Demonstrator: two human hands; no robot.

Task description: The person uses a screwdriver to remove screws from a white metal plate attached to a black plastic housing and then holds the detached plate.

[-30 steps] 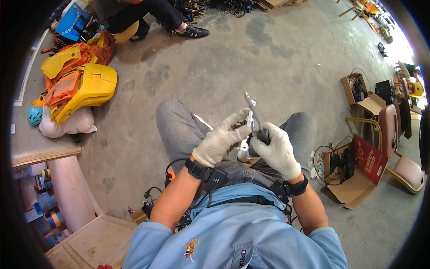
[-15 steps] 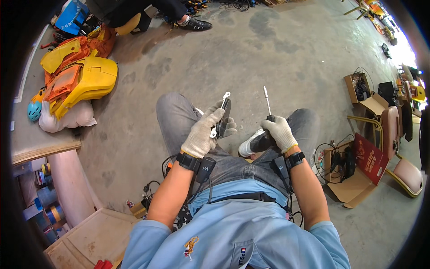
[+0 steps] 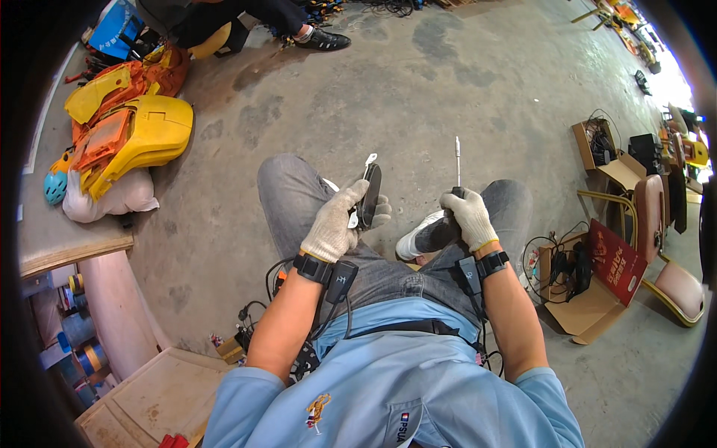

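Observation:
My left hand (image 3: 337,222), in a whitish knit glove, is closed around a dark elongated part (image 3: 370,196) with light metal tabs at its two ends. It is held over the gap between my knees; I cannot make out its exact kind. In my gloved right hand (image 3: 469,216) is a screwdriver (image 3: 458,160), gripped by its dark handle. Its bare shaft points away from me, almost straight up in the picture. The screwdriver and the dark part are apart, with a hand's width or more between them.
Yellow and orange plastic shells (image 3: 146,138) are piled at the left beside a white sack (image 3: 112,196). On the right lie an open cardboard box (image 3: 586,310) with cables and a chair (image 3: 676,291). Another person's shoe (image 3: 325,39) rests on the floor at the far side.
My left hand has turned the dark part so more of its broad dark face shows. The screwdriver has swung a little to the right and now stands straighter.

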